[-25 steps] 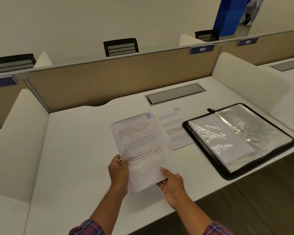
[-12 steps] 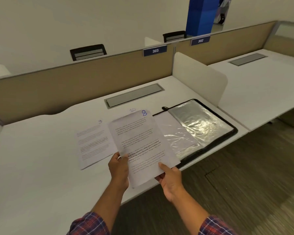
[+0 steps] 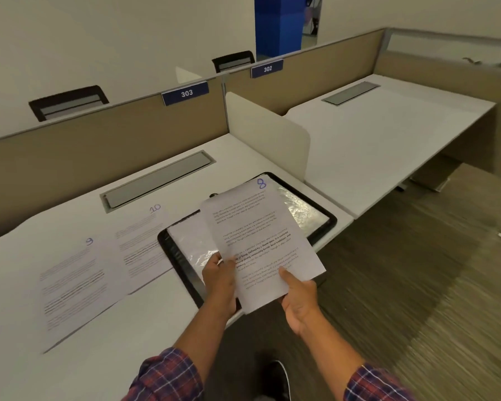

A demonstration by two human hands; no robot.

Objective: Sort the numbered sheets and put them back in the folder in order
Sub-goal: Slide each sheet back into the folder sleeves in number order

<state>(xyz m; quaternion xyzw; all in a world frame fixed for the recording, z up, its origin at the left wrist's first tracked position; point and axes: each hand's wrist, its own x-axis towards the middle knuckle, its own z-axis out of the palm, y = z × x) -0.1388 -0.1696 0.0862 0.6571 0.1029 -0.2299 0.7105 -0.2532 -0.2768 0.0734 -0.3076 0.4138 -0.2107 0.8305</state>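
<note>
Left hand and right hand both grip sheet 8. Each pinches the near end, thumb on the printed face, fingers curled underneath. The left is at the left edge, the right at the lower right part.

Sheet 8: long axis runs away from the person, leaning a little to the right. The handwritten "8" is at the far right corner, so the top edge points toward the back partition. Printed side up, held in the air over the open folder; its near corner hangs past the desk edge.

Versus half a second ago: the sheet was then over the bare desk, left of the folder, hiding most of sheet 10. It now hides the middle of the folder and sheet 10 shows whole. Grip unchanged.

Folder: black rim, shiny plastic sleeves, lying open and flat at the desk's right end, long side angled to the desk edge.

Sheet 10 lies flat, touching the folder's left side. Sheet 9 lies flat to its left, edges overlapping or touching. Both have their numbers at the far end.
</note>
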